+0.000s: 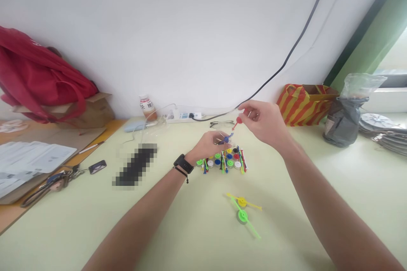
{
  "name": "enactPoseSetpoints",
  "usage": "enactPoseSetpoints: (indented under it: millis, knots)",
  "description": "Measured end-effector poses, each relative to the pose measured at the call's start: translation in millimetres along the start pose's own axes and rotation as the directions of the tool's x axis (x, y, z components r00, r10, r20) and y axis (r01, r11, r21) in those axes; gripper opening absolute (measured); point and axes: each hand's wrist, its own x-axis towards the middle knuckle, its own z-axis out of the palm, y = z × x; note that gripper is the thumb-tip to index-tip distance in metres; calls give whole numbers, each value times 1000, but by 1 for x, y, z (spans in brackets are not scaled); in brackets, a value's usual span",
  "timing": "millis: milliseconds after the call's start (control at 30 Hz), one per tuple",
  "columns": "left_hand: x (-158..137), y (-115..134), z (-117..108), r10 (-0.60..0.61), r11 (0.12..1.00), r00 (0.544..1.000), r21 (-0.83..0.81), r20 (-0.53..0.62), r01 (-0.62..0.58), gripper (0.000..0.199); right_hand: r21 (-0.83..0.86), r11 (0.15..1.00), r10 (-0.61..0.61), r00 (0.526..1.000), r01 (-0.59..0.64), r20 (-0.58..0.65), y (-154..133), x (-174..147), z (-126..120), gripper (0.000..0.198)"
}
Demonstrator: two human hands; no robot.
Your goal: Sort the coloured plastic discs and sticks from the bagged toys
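Note:
My left hand [208,146], with a black watch on its wrist, is closed around a blue arrow spinner [226,139]. Higher and to the right, my right hand [265,123] pinches a red arrow spinner [238,121] whose tip points down toward the blue one. Under my left hand, several round plastic bases [229,163] in different colours lie in rows with bundles of coloured arrows [243,161] beside them. Nearer to me on the table are a green arrow spinner [242,216] and a yellow arrow spinner [242,202], each with its arrow fitted on a round base.
Glasses [221,124] and a power strip [184,117] lie along the wall, near a bottle [148,108]. Keys [57,181] and papers [34,161] are on the left, below a red bag [41,72]. A striped bag [305,106] and a grey plastic bag [342,120] stand right.

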Motion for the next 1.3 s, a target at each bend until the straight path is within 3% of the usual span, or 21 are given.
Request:
enactPoseSetpoints:
  millis: [233,467,567,667,767,833,867,900,933,1000,1033,1100,1167,1200,1300]
  knots:
    - [-1,0,-1,29,1000,998,-15,54,-28,37,-124,988,-56,968,88,244,-3,-3,1,24]
    - [-1,0,-1,29,999,997,-43,75,-26,37,-244,958,-61,937,152,344,-11,-7,-8,25]
    - [-3,3,-2,40,993,995,-110,90,-30,38,-187,967,-108,942,174,319,-12,-7,-10,29]
    - [-3,3,-4,24,978,997,-207,74,-8,39,-149,974,-148,976,172,160,-17,-6,-11,29]
    - [-1,-2,-7,23,927,998,-373,-53,-41,42,-136,977,-160,987,162,28,-24,-6,-15,18]
    - [1,-7,-9,-14,888,991,-457,-133,-49,49,-118,980,-146,982,159,117,-28,-7,-20,13]
    - [2,-9,-9,-43,876,987,-481,-152,-35,52,-98,983,-131,962,158,239,-29,-8,-21,14]
    - [3,-10,-10,-74,868,985,-496,-153,-12,55,-72,986,-111,909,153,401,-29,-10,-21,15]
    - [3,-11,-10,-99,863,984,-505,-145,13,56,-46,989,-91,814,143,573,-29,-12,-19,14]
    - [3,-12,-9,-132,858,985,-510,-114,56,58,-20,992,-51,534,127,844,-29,-19,-8,12]
    - [3,-11,-9,-142,858,985,-508,-95,74,59,-29,991,-25,395,131,918,-30,-23,2,18]
    - [2,-9,-8,-154,864,986,-493,-64,103,59,-92,981,60,180,172,982,-33,-32,25,37]
    - [1,-8,-9,-163,878,985,-465,-62,116,56,-153,966,150,31,207,988,-39,-41,49,33]
    - [1,-9,-9,-164,888,984,-444,-66,118,55,-173,960,182,-19,221,983,-41,-45,59,26]
    - [2,-10,-11,-150,919,987,-377,-62,116,51,-147,962,168,-76,228,983,-43,-52,74,12]
